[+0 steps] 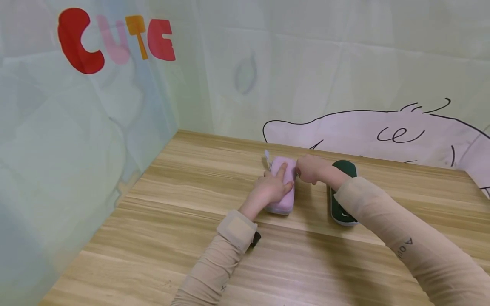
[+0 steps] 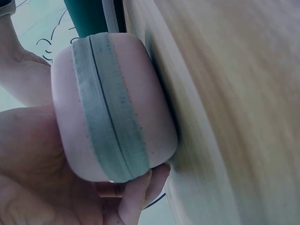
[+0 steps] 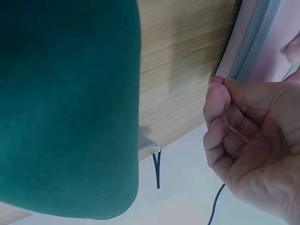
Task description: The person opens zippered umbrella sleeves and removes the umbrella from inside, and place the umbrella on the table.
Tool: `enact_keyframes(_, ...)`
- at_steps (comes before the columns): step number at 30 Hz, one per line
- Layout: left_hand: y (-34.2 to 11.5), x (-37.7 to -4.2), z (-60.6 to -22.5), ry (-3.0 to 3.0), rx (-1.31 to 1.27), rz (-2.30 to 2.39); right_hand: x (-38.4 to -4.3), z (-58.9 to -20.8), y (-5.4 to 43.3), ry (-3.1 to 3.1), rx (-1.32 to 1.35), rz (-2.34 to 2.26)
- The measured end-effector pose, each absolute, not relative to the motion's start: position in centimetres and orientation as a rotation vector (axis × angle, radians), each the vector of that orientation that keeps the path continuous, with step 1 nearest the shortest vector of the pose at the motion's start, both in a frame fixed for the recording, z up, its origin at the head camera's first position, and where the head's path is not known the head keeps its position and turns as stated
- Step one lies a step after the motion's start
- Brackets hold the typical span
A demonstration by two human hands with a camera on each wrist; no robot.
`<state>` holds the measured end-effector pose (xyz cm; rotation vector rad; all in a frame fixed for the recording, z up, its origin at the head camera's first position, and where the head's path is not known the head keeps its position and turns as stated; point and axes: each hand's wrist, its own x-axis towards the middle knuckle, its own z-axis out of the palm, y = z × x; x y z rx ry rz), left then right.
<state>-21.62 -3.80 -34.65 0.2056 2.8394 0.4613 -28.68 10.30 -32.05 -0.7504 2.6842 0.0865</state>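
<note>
A pink zip case (image 1: pixel 288 203) with a grey zip band lies on the wooden table. My left hand (image 1: pixel 271 188) holds it from above, one finger stretched along the lid; in the left wrist view, fingertips (image 2: pixel 137 190) curl round its side. At the far end of the case's right side, my right hand (image 1: pixel 311 168) pinches the zip with thumb and forefinger, as the right wrist view shows at the grey zip band (image 3: pixel 253 42). The zip pull itself is hidden by the fingertips.
A dark green case (image 1: pixel 344 168) lies to the right, partly under my right forearm. Beside the left sleeve, a small black object (image 1: pixel 255 239) shows. A pale tab (image 1: pixel 267 157) sticks up by the pink case's far left corner. Printed cloth walls (image 1: pixel 229 63) border the table (image 1: pixel 172 204).
</note>
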Motion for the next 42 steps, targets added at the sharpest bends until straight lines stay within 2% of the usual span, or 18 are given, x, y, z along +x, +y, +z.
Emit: enact_keyframes(42, -3.9, -21.6, -34.6, 2.845, 0.204, 0.467, -27.1, -32.5, 10.8, 2.756, -0.935, 0.128)
